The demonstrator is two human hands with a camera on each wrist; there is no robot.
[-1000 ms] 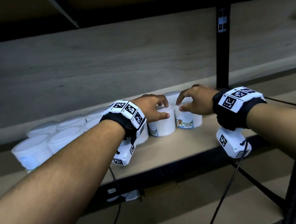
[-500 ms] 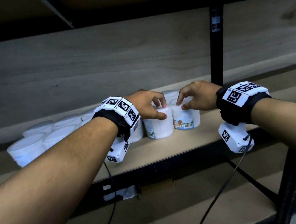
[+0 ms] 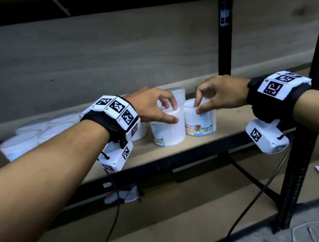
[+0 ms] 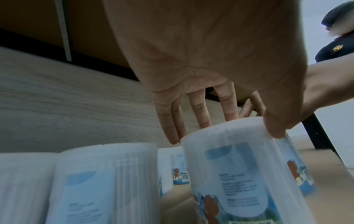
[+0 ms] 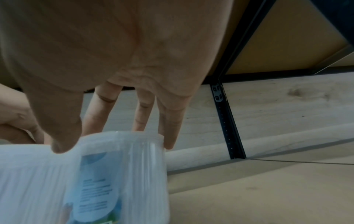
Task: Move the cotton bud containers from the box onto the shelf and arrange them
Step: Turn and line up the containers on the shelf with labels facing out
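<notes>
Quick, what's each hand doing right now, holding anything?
Left hand: grips the top of the left front container.
Right hand: grips the top of the bear-label container.

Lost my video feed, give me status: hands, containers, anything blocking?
Left hand grips one container by its lid. Right hand grips its neighbour. Both upright on shelf. Nothing blocking.
</notes>
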